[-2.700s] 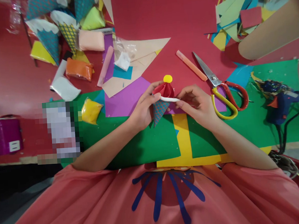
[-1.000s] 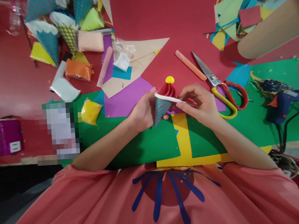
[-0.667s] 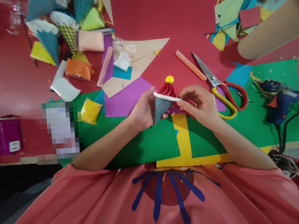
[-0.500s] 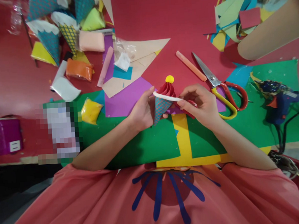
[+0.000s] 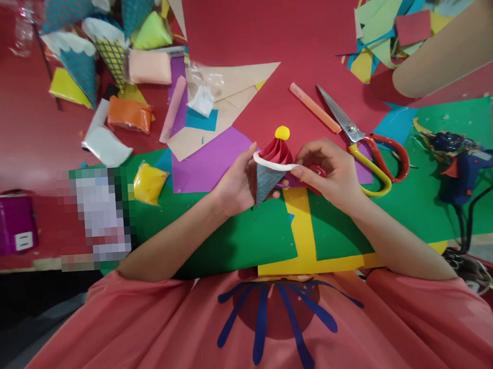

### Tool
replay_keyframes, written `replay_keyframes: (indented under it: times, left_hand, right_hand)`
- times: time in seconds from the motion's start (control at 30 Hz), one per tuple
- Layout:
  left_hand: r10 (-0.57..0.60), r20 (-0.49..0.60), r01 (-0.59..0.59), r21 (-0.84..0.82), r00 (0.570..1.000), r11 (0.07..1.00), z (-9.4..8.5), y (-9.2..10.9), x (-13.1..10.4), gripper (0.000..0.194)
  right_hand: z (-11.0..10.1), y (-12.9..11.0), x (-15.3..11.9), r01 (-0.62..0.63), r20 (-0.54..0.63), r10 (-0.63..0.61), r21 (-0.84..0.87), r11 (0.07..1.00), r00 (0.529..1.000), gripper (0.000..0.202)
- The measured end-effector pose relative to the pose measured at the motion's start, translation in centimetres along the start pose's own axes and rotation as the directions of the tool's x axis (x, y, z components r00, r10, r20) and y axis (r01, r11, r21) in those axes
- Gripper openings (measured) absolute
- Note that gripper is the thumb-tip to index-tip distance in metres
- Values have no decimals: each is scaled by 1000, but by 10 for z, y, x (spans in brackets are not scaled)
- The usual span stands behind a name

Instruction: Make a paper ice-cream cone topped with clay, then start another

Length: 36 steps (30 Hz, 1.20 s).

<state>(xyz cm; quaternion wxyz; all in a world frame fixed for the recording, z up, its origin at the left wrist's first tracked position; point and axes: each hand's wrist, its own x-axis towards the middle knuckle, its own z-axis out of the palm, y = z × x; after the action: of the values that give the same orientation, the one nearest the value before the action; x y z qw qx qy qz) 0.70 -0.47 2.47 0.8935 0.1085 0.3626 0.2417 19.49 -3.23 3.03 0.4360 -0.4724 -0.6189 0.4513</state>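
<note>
My left hand [image 5: 240, 182] is wrapped round a small paper ice-cream cone [image 5: 268, 182], blue with a reddish pattern, its tip pointing down. Folded red paper [image 5: 278, 151] rises from the cone's mouth, topped by a yellow ball [image 5: 282, 133]. Along the rim runs a white clay strip [image 5: 270, 163]. My right hand [image 5: 329, 171] pinches the free right end of that strip between thumb and forefinger. Just beneath the right fingers lies something red, mostly hidden.
Scissors [image 5: 352, 130] with red and yellow handles lie right of my right hand, beside an orange stick [image 5: 315, 108]. A blue glue gun [image 5: 465, 171] rests farther right. Finished cones [image 5: 75, 58] and clay packets [image 5: 129, 115] crowd the upper left. Paper scraps [image 5: 381, 23] pile upper right.
The cone has turned slightly in my left hand, so more red folds show. The white strip now follows the rim in a deeper curve, its end still pinched by my right hand.
</note>
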Motion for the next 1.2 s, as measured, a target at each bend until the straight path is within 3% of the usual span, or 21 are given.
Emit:
replay_keyframes:
  times: [0.17,0.37,0.63,0.8,0.93,1.2]
  left_hand:
    - [35,69,-38,38,997,999,-1,-2,0,62]
    - [96,177,-104,35,980,994,-5,-1,-5,50]
    - [194,12,-190,265,981,945,-4,-13,-4,42]
    - [290,-25,-269,305,957,914,-3,-15,0,52]
    - [289,-7,-279,249,957,928,-1,-13,0,53]
    - [234,65,-242,275,970,931,3,-10,-4,34]
  right_hand:
    - [0,-2,0,-26,-21,26,-1,1000,999,19]
    - [1,-4,0,-22,-44,23,34,999,999,16]
    - [1,-5,1,-48,-47,49,26,999,998,24]
    - [-1,-6,2,-58,-49,60,38,998,997,28]
    - [-3,-7,4,-34,-49,35,38,999,998,22]
    - [-4,-4,3,4,-88,-6,-23,1000,996,20]
